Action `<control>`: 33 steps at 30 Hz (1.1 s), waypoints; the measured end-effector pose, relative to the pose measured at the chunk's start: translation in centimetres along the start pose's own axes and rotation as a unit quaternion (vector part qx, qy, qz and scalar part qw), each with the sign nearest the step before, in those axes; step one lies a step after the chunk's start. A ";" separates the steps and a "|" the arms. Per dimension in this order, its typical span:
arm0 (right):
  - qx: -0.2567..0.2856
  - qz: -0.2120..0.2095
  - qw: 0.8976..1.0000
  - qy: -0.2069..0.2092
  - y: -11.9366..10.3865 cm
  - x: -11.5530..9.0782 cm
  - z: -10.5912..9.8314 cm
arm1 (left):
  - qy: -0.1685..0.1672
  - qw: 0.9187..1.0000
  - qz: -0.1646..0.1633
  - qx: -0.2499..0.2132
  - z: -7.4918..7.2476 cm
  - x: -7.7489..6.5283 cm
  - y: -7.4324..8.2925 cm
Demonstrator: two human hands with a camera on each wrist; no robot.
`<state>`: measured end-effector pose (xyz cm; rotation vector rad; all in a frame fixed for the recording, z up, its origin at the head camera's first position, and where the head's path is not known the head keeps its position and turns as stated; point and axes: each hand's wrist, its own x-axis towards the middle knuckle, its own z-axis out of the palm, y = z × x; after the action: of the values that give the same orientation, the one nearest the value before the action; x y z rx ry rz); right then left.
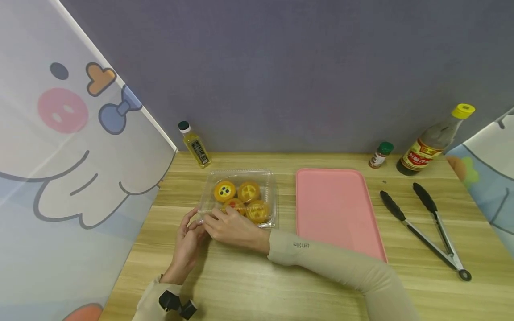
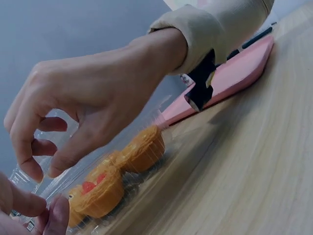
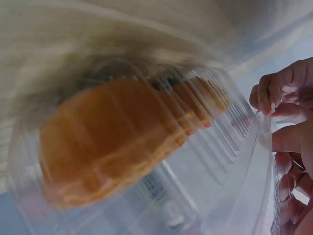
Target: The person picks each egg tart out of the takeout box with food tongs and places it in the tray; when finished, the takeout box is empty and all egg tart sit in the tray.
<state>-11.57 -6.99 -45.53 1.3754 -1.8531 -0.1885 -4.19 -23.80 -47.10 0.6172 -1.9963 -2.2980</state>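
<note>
A clear plastic clamshell container (image 1: 275,196) sits on the table with its lid over several orange tarts (image 1: 257,211). One tart (image 1: 225,191) has a yellow top with dark dots; another shows red on top. At the near left corner, my left hand (image 1: 190,243) pinches the container's rim between thumb and fingers. My right hand (image 1: 234,229) reaches across the near side, its thumb and fingers pinching the same edge beside the left hand. In the right wrist view, both hands meet at the rim, and the clear wall shows a tart (image 3: 112,137) close up.
Right of the container lies a pink tray (image 1: 333,205), partly under my right sleeve. Black-tipped tongs (image 1: 435,236) lie spread farther right. Along the back stand a small oil bottle (image 1: 196,147), a green-capped spice jar (image 1: 379,156) and a tall yellow-capped bottle (image 1: 427,149).
</note>
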 end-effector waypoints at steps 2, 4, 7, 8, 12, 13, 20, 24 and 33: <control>-0.001 0.002 1.000 0.002 -0.1 0.0 0.0 | 0.002 1.000 0.001 0.000 0.0 0.0 0.0; 0.000 0.001 1.000 0.003 -0.1 0.0 0.0 | 0.004 1.000 0.002 -0.002 0.1 -0.1 0.0; -0.002 0.000 1.000 0.003 0.0 0.0 -0.1 | 0.006 1.000 0.008 -0.001 0.2 -0.2 0.0; -0.004 -0.001 1.000 0.002 0.1 0.0 -0.2 | 0.006 1.000 0.011 0.001 0.3 -0.2 0.1; -0.013 -0.005 1.000 0.013 1.0 0.4 -0.6 | 0.009 1.000 0.012 0.001 0.4 0.0 0.1; -0.015 0.001 1.000 0.015 1.5 0.6 -0.8 | 0.009 1.000 0.011 0.000 0.4 0.0 0.2; -0.036 0.066 0.997 0.026 5.0 2.9 -2.7 | -0.001 1.000 0.003 -0.008 0.5 0.2 0.3; -0.019 0.075 0.997 0.015 5.8 3.0 -2.8 | -0.006 1.000 0.004 -0.005 0.6 0.1 0.3; -0.021 0.096 0.995 0.025 8.4 2.8 -3.6 | -0.003 1.000 -0.001 -0.028 0.8 0.0 0.3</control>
<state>-15.57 -4.88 -37.11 1.1557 -1.9150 -0.0943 -4.54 -23.10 -46.79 0.6096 -1.9287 -2.3511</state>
